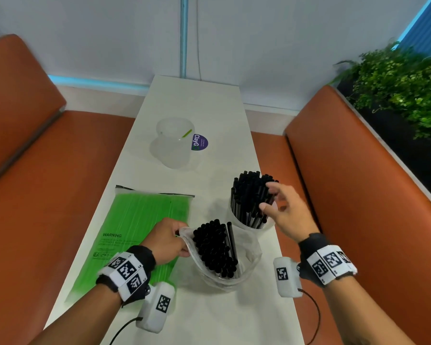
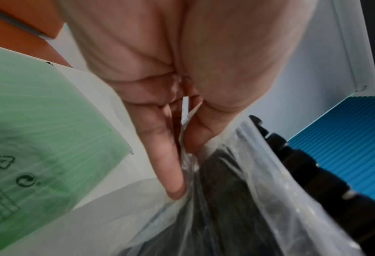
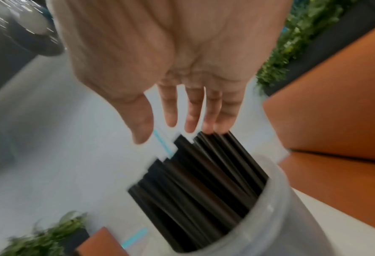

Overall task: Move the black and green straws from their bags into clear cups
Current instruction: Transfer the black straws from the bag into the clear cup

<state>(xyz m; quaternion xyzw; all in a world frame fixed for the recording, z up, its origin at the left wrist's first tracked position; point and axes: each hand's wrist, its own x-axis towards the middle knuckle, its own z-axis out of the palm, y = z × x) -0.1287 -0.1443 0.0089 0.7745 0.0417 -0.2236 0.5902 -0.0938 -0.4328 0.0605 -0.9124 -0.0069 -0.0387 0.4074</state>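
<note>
Two batches of black straws sit between the hands: one stands bunched in a clear cup [image 1: 253, 215] just under the right hand [image 1: 288, 211], the other waits upright in a clear bag [image 1: 222, 257] whose rim the left hand [image 1: 168, 241] pinches between thumb and fingers [image 2: 171, 164]. The right hand is released, fingers spread and straight, its fingertips [image 3: 208, 126] just touching the tops of the black straws [image 3: 199, 176] in the cup. That cup looks top-heavy, since the straws lean and stick out well past its rim, so a careless brush from the withdrawing right hand could likely tip it toward the table [image 1: 209, 100] edge close beside it. The bag is limp and thin, and if the left pinch slips its mouth may collapse and spill the remaining straws [image 1: 214, 247]. Beyond the left hand lies the bag of green straws [image 1: 139, 235], flat and apparently still full, its straws a bright translucent green under crinkled film. Farther ahead of both hands stand more clear cups [image 1: 173, 143], one holding what seems a single green straw [image 1: 187, 133].
</note>
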